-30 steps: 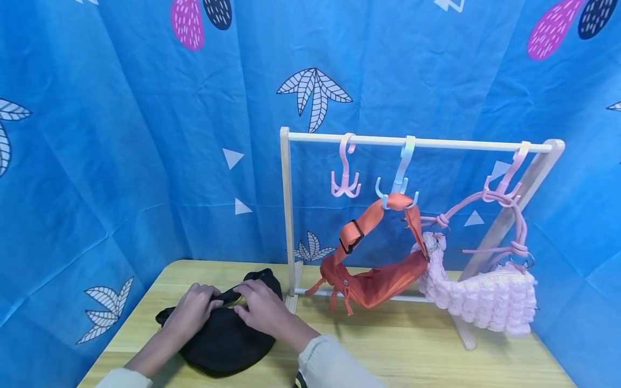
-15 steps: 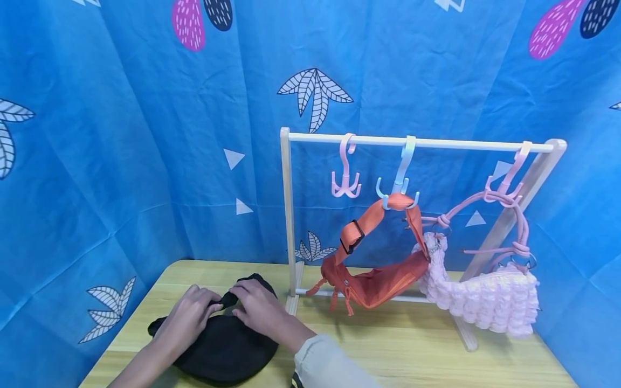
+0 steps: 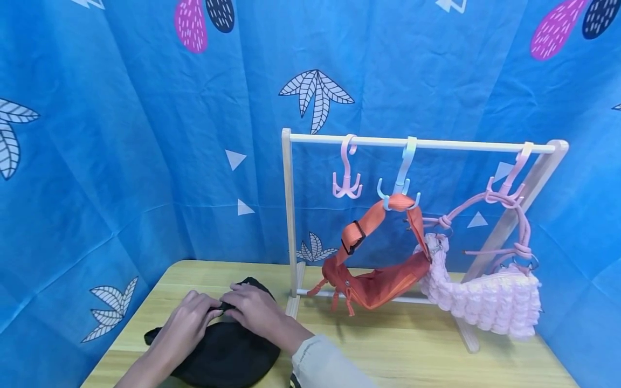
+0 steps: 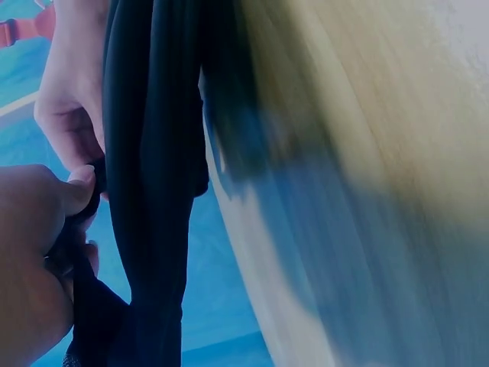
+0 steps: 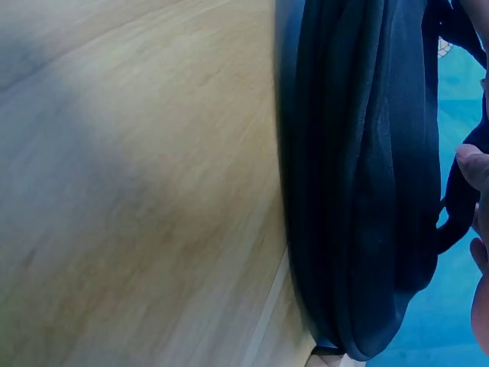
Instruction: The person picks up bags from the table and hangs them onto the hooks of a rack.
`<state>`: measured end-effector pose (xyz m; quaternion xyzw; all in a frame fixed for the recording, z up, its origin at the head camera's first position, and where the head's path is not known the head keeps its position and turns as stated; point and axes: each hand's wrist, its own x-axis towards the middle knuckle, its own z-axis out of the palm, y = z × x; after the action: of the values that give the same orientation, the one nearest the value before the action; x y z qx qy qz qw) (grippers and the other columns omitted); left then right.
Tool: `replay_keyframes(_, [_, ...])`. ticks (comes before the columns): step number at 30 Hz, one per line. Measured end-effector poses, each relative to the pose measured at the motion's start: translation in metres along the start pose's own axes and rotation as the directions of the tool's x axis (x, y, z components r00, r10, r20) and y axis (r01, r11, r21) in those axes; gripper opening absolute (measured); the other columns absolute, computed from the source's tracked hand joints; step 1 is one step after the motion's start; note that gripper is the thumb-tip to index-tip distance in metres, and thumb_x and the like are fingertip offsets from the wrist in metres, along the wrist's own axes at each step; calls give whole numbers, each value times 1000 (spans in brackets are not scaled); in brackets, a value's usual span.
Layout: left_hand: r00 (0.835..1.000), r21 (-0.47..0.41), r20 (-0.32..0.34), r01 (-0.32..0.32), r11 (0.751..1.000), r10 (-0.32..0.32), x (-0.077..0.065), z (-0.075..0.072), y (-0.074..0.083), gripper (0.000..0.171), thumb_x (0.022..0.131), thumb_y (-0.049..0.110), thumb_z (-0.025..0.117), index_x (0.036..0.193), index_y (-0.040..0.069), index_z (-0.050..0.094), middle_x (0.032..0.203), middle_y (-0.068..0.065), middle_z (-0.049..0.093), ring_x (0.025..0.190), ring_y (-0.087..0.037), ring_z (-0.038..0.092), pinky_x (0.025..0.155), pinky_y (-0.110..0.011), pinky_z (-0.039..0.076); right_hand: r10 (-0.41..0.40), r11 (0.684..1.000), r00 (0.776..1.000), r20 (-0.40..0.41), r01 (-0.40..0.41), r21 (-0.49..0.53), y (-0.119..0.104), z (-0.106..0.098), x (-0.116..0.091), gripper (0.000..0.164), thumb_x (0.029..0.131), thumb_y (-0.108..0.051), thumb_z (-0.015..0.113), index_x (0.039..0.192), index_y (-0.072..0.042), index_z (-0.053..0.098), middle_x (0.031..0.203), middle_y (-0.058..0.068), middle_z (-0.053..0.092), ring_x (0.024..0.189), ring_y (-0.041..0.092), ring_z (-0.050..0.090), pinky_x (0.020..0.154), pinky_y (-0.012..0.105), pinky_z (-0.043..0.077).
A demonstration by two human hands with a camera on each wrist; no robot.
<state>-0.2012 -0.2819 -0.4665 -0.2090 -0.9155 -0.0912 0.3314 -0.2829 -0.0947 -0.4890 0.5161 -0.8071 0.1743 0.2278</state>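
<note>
A black bag with a curved lower edge lies at the left of the table. Its black strap loops up above the body. My left hand pinches that strap between thumb and fingers, close to its middle. From the other side my right hand holds the same strap, its fingertips nearly meeting the left ones. In the left wrist view both thumbs and fingers gather round the strap beside the bag's dark folds. Fingers hide the part of the strap between the hands.
A wooden rack stands to the right. On it hang a pink hook, a blue hook with an orange-red bag, and another pink hook with a pale pink puffy bag. A blue curtain surrounds the table.
The right hand has slid left along the strap towards the left hand, narrowing the gap between them. The black bag has shifted slightly towards the front.
</note>
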Motion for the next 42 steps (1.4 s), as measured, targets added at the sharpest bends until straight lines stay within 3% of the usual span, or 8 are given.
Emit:
replay_keyframes(7, [1000,23,-22,17,1000,-16,1,-8,8,21,79,10,85,94,14,72,85,6,67,79,-9,60,69,-25,57,-34,999,998,-54,33,-30,2,-2,1,16,104,-23,65,114,-19,76,112,-9,78,127,12,67,115,25,46])
replay_keyframes(15, [997,-26,-75,-4,1000,2,6,-19,13,25,79,2,84,97,11,70,86,6,62,72,-7,63,61,-21,55,-58,994,990,-129,45,-97,0,-16,3,12,102,-22,67,109,-16,75,105,-5,77,103,8,72,94,16,56])
replay_keyframes(20, [994,-33,-105,-31,999,27,13,-28,14,26,78,1,84,98,10,70,85,6,61,71,-5,62,61,-16,51,-61,996,986,-155,49,-79,0,-27,4,11,102,-20,67,110,-16,74,100,-6,76,93,5,71,84,14,56])
replay_keyframes(27, [993,-55,-111,-47,997,41,17,-34,16,30,75,0,86,97,11,70,85,7,62,72,-2,59,61,-12,48,-87,993,989,-123,76,-89,0,-39,-1,13,103,-17,65,113,-14,73,103,-6,75,96,5,69,88,11,54])
replay_keyframes(33, [989,-33,-103,-114,993,110,18,-37,18,24,79,8,85,100,9,73,88,4,65,76,-6,62,67,-15,52,-75,996,996,-44,72,-51,0,-50,-10,16,104,-14,62,117,-11,71,101,-4,72,91,4,67,86,10,53])
replay_keyframes(36, [982,-16,-106,-159,987,156,18,-39,19,18,93,23,75,102,8,74,90,2,67,78,-8,63,69,-19,54,-65,997,998,-8,65,-31,-1,-56,-14,17,105,-14,61,118,-11,71,100,-4,71,87,3,64,83,8,52])
replay_keyframes(39, [974,-9,-111,-199,980,197,20,-40,22,39,105,40,55,103,6,74,93,1,68,81,-11,64,71,-24,56,-64,998,998,11,64,20,-1,-64,-19,17,105,-13,61,118,-9,71,100,-2,71,84,3,63,80,7,51])
replay_keyframes(42, [966,-11,-117,-233,972,230,22,-42,25,54,109,46,38,103,6,74,94,1,68,82,-11,63,72,-25,55,-56,995,998,30,53,80,-2,-72,-25,16,104,-11,62,118,-8,70,101,-1,70,83,4,62,78,5,50])
